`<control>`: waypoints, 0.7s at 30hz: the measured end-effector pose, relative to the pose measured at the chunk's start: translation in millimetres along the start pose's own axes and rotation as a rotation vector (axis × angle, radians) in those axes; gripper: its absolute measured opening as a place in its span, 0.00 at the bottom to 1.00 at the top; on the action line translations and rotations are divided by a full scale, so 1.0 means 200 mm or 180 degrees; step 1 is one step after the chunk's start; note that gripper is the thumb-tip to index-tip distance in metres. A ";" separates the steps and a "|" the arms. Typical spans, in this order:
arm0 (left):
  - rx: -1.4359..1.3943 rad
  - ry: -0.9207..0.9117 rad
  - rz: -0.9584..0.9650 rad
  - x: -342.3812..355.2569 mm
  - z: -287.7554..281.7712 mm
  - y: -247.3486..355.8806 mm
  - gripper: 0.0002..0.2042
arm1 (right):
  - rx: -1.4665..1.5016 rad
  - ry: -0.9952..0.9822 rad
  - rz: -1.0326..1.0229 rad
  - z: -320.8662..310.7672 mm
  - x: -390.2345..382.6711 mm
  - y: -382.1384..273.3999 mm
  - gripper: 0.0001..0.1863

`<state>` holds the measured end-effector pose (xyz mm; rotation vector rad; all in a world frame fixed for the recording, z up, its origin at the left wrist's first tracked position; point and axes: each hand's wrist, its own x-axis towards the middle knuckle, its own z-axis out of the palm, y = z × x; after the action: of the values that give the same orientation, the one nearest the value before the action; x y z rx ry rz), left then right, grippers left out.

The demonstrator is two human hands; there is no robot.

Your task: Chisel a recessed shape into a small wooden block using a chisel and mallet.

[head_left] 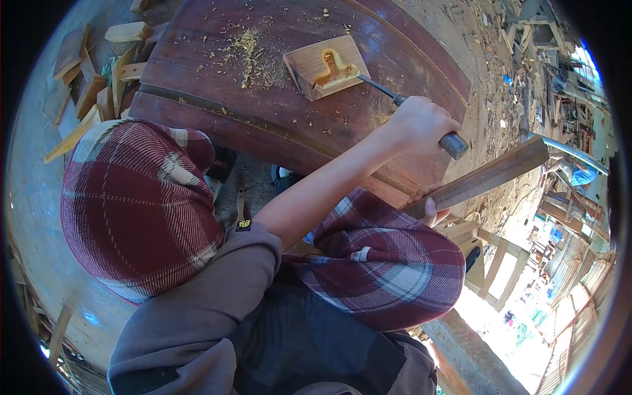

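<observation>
Two hands hold a chisel and wooden bar.

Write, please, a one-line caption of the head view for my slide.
Head view: the left hand holds a chisel to a carved block; the right hand grips a wooden bar.

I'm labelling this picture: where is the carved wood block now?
In the head view, the carved wood block lies at top centre on the dark table, right of the shavings, with the chisel at its lower right.
</observation>
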<state>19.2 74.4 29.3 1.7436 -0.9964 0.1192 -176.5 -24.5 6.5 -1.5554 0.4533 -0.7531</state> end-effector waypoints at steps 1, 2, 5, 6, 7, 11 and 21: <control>-0.0005 0.0002 0.0002 0.00 0.00 0.00 0.11 | 0.0000 0.0001 0.0035 -0.01 0.00 0.00 0.24; -0.0031 -0.0027 -0.0044 0.00 -0.01 0.01 0.11 | -0.0003 0.0002 0.0032 -0.01 0.00 0.00 0.24; -0.0095 -0.0010 -0.0126 0.01 -0.03 0.00 0.10 | -0.0063 -0.0027 -0.0151 0.02 0.00 -0.04 0.24; -0.0141 0.0037 -0.0157 0.02 -0.04 0.00 0.10 | -0.0132 -0.0059 -0.0009 0.01 0.00 -0.06 0.24; -0.0142 0.0036 -0.0162 0.02 -0.04 0.01 0.10 | -0.0200 -0.0091 0.0134 0.00 0.00 -0.07 0.25; -0.0279 0.0108 -0.0226 0.02 -0.05 0.00 0.08 | 0.0033 -0.0192 -0.0443 -0.06 0.03 -0.03 0.25; -0.0274 0.0103 -0.0168 0.05 0.01 0.02 0.05 | -0.0741 -0.2295 0.3587 -0.84 0.48 0.27 0.23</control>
<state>21.7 66.8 36.4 1.6828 -0.9184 0.0694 -218.0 -218.0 -28.1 -1.3663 0.7575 0.7233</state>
